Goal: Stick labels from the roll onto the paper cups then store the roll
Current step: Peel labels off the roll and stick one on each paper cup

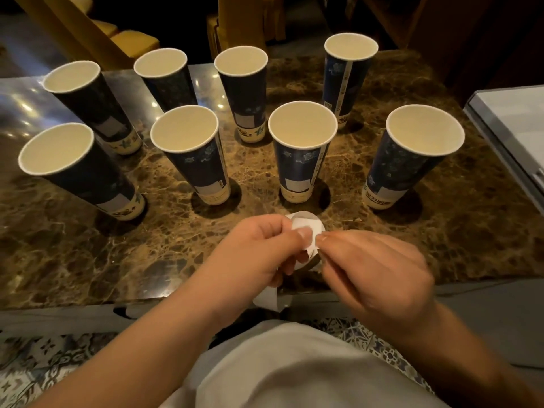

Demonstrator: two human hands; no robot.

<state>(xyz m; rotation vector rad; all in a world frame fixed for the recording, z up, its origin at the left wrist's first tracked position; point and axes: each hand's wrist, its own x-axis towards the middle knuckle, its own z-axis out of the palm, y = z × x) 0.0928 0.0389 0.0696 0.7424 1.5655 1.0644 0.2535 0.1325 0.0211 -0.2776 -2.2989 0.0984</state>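
Several tall dark-blue paper cups stand upright in two rows on the marble table (73, 260). White labels show low on most of them, such as the front middle cup (300, 154) and the front left-middle cup (191, 154). The back right cup (347, 81) shows no label on the side I see. My left hand (259, 251) grips the white label roll (306, 225) above the table's near edge. My right hand (374, 269) pinches a label at the roll's right edge with thumb and forefinger. A loose strip of backing paper (269, 298) hangs below my left hand.
A grey-framed white board or tray (512, 128) lies at the table's right edge. Yellow chairs (132, 39) stand beyond the far edge. My lap in light cloth (294, 366) is below the near edge, over a patterned floor (35, 360).
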